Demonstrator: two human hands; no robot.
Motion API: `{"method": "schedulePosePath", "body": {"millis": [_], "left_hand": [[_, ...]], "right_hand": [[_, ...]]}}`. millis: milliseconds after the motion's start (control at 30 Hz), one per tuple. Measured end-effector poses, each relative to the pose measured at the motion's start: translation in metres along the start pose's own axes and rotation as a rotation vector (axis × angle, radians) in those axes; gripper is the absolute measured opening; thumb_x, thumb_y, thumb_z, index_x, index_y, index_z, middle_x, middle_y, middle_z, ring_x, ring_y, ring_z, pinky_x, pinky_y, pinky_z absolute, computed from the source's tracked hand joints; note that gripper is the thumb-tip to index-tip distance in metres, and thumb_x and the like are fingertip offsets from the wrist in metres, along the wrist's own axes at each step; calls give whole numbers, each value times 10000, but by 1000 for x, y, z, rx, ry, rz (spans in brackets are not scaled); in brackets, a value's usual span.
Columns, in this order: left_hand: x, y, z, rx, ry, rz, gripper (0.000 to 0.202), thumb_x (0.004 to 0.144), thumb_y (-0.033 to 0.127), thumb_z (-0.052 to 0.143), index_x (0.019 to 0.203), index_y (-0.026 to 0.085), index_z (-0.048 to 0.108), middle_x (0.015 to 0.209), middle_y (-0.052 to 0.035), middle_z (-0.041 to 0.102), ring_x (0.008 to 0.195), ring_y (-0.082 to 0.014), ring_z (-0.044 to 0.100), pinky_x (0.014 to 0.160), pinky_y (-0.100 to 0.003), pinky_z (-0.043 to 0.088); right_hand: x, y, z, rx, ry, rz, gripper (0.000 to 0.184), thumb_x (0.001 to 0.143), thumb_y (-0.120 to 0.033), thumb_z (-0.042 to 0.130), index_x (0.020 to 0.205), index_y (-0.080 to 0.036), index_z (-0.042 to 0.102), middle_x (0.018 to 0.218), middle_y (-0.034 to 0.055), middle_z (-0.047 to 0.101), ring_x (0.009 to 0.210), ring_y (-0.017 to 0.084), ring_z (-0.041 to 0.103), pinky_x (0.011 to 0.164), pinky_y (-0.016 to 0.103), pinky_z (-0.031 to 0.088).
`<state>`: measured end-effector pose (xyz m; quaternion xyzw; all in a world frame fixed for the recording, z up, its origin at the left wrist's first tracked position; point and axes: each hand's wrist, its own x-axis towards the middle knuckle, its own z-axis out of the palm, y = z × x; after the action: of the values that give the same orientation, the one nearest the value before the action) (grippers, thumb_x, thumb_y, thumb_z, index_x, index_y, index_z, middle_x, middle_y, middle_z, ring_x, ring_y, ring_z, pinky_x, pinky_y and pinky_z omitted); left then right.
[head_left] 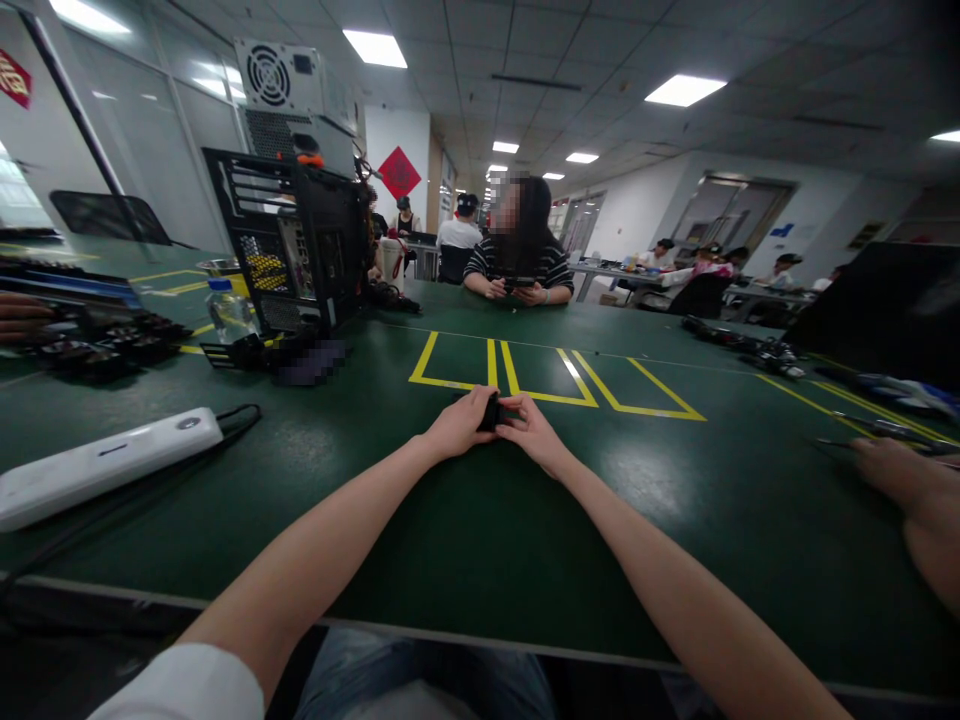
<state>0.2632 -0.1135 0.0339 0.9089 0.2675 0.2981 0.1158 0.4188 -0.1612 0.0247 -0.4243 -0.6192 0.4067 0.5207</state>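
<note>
Both my hands meet near the middle of the green table [420, 540], around a small black object [490, 414]. My left hand [459, 424] grips it from the left, fingers wrapped over its far side. From the right, the fingertips of my right hand [529, 432] close on its edge. Its kind cannot be made out, as my fingers cover much of it. The hands are just in front of the yellow tape outlines [525, 395] on the table top.
Left stand an open black computer case [300, 240] with a metal box on top, a plastic bottle [231, 312] and a white elongated device [112, 465] with a cable. A person [517, 250] sits opposite, holding a phone. Another person's hand [892, 468] is at the right edge.
</note>
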Motion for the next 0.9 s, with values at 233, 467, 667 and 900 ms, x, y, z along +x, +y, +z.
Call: {"method": "schedulePosePath", "body": {"millis": [233, 467, 667, 900], "left_hand": [[0, -2, 2, -21, 8, -1, 596, 663, 319, 597, 1149, 203, 270, 1146, -93, 413, 1008, -242, 478, 810, -407, 419], [0, -4, 3, -18, 17, 12, 584, 667, 326, 593, 1141, 202, 275, 1128, -88, 421, 982, -235, 489, 782, -397, 432], [1, -3, 4, -12, 8, -1, 568, 670, 306, 586, 1137, 199, 281, 1137, -94, 412, 1001, -240, 476, 798, -400, 419], [0, -2, 3, -10, 15, 9, 594, 661, 314, 598, 1145, 198, 276, 1140, -94, 416, 1008, -246, 475, 816, -408, 416]], "right_hand": [[1, -1, 2, -77, 65, -12, 209, 700, -321, 529, 879, -224, 483, 944, 10, 501, 914, 150, 497, 794, 334, 437], [4, 1, 1, -93, 42, 23, 314, 698, -305, 537, 993, -221, 470, 1045, 35, 499, 922, 158, 514, 833, 357, 409], [2, 0, 1, 0, 6, -30, 308, 642, -254, 600, 915, -222, 462, 991, 11, 507, 953, 144, 506, 844, 316, 412], [2, 0, 2, -54, 69, 8, 219, 691, -347, 537, 868, -227, 491, 914, 6, 516, 812, 130, 530, 737, 313, 451]]}}
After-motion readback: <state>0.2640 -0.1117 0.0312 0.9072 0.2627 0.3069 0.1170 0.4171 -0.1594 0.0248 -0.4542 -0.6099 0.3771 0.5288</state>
